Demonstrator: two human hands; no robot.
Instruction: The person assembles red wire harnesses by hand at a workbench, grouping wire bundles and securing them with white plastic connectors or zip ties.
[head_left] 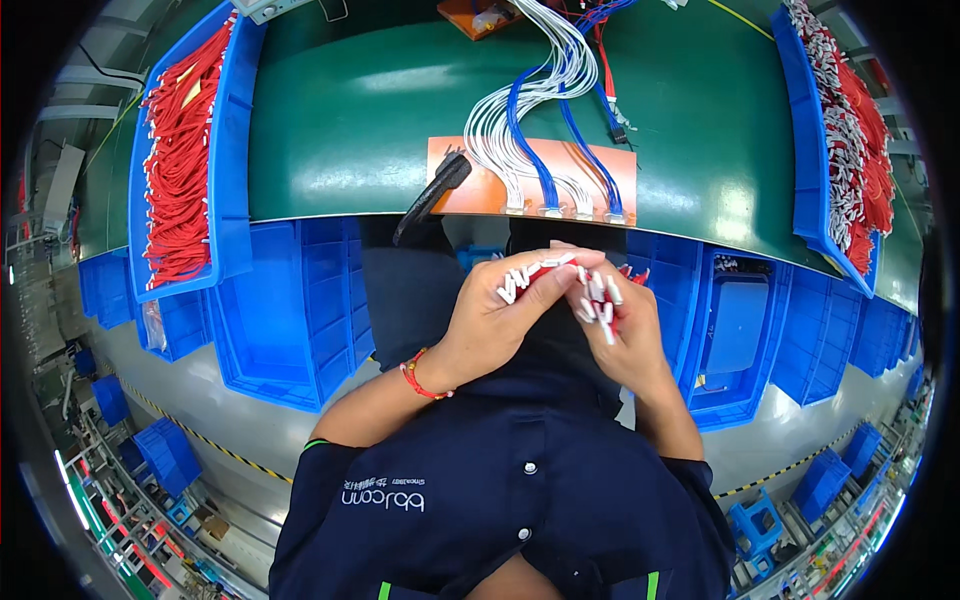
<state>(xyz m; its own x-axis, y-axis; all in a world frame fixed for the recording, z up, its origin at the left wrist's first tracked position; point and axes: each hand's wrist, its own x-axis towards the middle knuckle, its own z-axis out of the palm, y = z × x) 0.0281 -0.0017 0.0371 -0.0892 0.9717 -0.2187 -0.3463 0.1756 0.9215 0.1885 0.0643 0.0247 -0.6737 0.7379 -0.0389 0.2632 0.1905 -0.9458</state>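
My left hand (488,318) and my right hand (632,335) are held close together in front of my body, just below the table's near edge. Both are closed around short red wires with white ends. One cluster of white wire ends (512,284) pokes out over the left hand's fingers. A second cluster of white ends (599,300) shows between the right thumb and palm. Most of the red wire length is hidden by the fingers. Some red also shows behind the right hand.
The green table (350,150) carries an orange board (450,155) with white wires (490,120) and blue wires (520,115). A long black object (436,195) overhangs the edge. Blue bins of red wires stand left (235,130) and right (803,130). An open blue crate (265,310) sits below.
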